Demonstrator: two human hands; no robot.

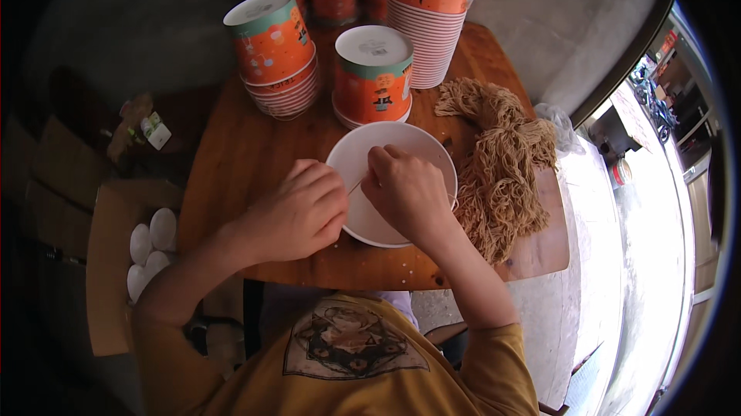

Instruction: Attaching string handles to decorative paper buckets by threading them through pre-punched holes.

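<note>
A white paper bowl (363, 150) rests open side up near the front of a small wooden table (231, 157). My left hand (301, 211) lies against the bowl's left rim with fingers curled. My right hand (405, 188) is over the bowl's inside, fingers pinched together; a thin strand seems to run between the two hands. A big heap of tan noodle-like strands (502, 161) lies just right of the bowl.
Stacks of orange and teal printed paper cups (270, 42) (373, 76) (428, 7) stand upside down at the table's back. A cardboard box with white lids (150, 242) sits on the floor at left. A bright doorway opens to the right.
</note>
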